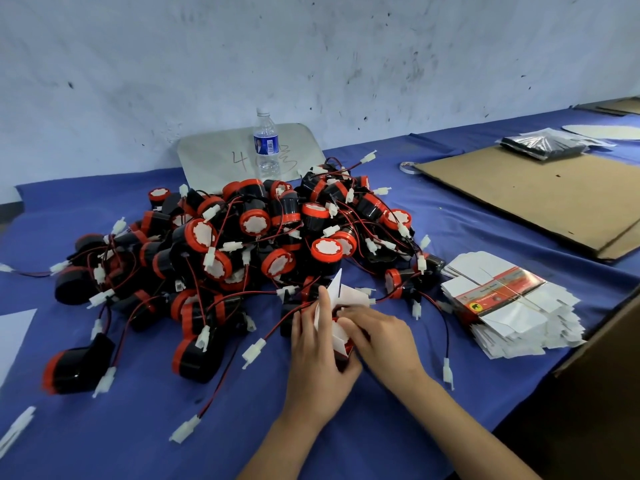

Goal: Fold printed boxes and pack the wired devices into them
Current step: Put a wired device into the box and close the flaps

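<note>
**A:** Both hands are on one box [341,336], low and centre on the tabletop [173,427], at the near edge of the device pile [242,244]. The left hand [317,358] cups it from the side with its fingers curled round. The right hand [384,337] pinches down on a white flap with bent fingers.

**B:** What could go wrong?

**A:** See that white connector [254,351] just left of the box? Its lead runs right up to the hands. A lead like that could get trapped under a closing flap, or a tug could drag other devices off the heap. The card also looks thin, so a hard press may crease it.

**B:** Is a device already inside?

**A:** Can't tell, because the hands cover most of the box. There's red showing low down, which could be print or a device. The flat box stack [502,306] waits at the right, its print too small to read.
</note>
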Demonstrator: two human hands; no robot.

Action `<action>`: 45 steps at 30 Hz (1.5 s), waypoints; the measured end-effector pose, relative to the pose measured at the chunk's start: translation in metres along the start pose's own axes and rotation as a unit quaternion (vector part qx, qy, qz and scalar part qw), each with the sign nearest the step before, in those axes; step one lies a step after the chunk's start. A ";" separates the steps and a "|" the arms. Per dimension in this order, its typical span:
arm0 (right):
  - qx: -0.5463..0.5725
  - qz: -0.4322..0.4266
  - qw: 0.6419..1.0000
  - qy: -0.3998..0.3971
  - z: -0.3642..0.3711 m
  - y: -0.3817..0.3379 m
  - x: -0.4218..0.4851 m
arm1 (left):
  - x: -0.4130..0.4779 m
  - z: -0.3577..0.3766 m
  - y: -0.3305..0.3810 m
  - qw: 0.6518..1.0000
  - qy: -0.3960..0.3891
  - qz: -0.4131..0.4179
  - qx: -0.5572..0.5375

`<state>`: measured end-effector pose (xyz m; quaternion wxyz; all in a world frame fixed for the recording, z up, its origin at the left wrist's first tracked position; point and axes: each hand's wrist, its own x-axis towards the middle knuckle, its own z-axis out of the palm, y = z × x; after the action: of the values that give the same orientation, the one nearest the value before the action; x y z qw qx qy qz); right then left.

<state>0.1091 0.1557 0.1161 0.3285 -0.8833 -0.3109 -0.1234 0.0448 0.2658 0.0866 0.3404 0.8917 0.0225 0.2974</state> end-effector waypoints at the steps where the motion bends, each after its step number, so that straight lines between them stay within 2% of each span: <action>1: 0.003 -0.001 1.000 -0.004 0.001 0.000 -0.003 | 0.001 0.000 0.000 1.000 -0.002 0.000 0.000; 5: -0.033 0.010 0.999 -0.006 0.001 -0.002 -0.006 | 0.002 -0.002 0.002 1.000 -0.007 0.010 -0.007; 9: -0.094 0.008 0.995 0.036 0.001 -0.005 -0.006 | 0.000 -0.002 -0.003 0.999 -0.023 0.024 -0.028; 18: 0.018 0.129 0.989 -0.075 0.006 -0.001 0.003 | 0.001 -0.002 -0.003 0.999 -0.024 0.018 -0.021; 20: 0.071 0.146 0.983 -0.088 0.003 0.000 0.011 | 0.001 -0.001 -0.003 1.000 -0.022 0.010 -0.019; 25: 0.098 0.140 0.974 -0.147 -0.001 0.006 0.019 | -0.001 0.002 -0.008 0.999 -0.030 -0.005 -0.016; 30: 0.068 0.132 0.971 -0.185 -0.004 0.008 0.022 | -0.001 0.003 -0.006 1.000 -0.020 0.001 -0.018; 34: 0.063 0.116 0.978 -0.159 -0.007 0.006 0.018 | 0.001 0.002 0.000 0.999 0.007 0.028 0.024; 37: -0.018 0.093 0.989 -0.116 -0.008 0.006 0.001 | 0.002 -0.002 0.006 0.995 0.007 -0.006 0.100; 40: -0.072 0.080 0.991 -0.079 -0.005 0.003 -0.017 | 0.003 -0.005 0.006 0.984 -0.027 -0.044 0.171; 43: -0.074 0.077 0.993 -0.056 -0.002 0.002 -0.021 | 0.004 -0.007 0.010 0.975 -0.046 -0.061 0.208; 45: -0.052 0.060 0.997 -0.012 -0.002 -0.001 -0.020 | 0.003 -0.008 0.013 0.971 -0.047 -0.073 0.221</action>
<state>0.0934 0.1453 0.1100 0.2850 -0.9176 -0.2548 -0.1086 0.0412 0.2608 0.1011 0.1561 0.9539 0.1371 0.2168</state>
